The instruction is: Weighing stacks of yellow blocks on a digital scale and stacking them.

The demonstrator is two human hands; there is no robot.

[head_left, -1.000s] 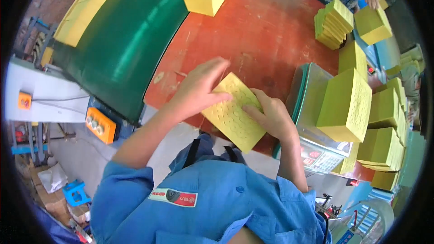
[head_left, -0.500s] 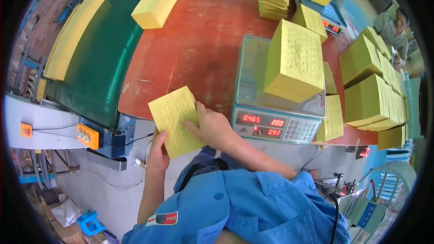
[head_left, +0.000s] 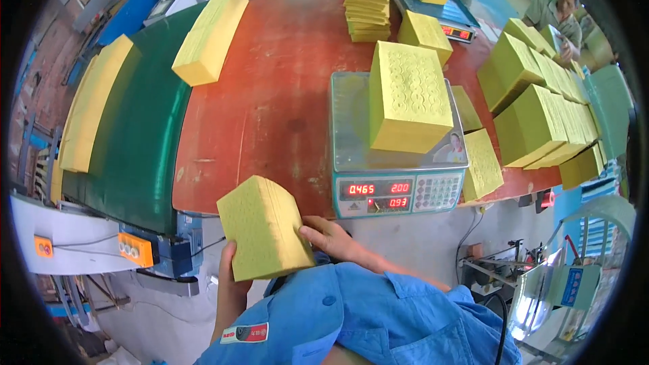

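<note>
Between my hands, in front of the table's near edge, is a thick stack of yellow paper (head_left: 260,233) stamped with round marks. It is tilted, so its stamped face and its cut side both show. My left hand (head_left: 233,272) grips it low on the left, the fingers mostly hidden behind it. On its right side my right hand (head_left: 327,238) is closed, thumb against the cut edge. Ahead and to the right, a digital scale (head_left: 399,197) with red lit figures bears another tall yellow stack (head_left: 414,98).
On the red table (head_left: 270,101) a long yellow block (head_left: 213,34) lies at the far left, beside a green belt (head_left: 145,155) carrying more paper. Several yellow stacks (head_left: 531,128) crowd the right side. A second scale (head_left: 456,32) stands behind, and another person (head_left: 558,17) is at the far right.
The stack in my hands has turned from showing mainly its stamped face to showing its thick side as well. My right hand has moved off the face to its right edge. The view has shifted.
</note>
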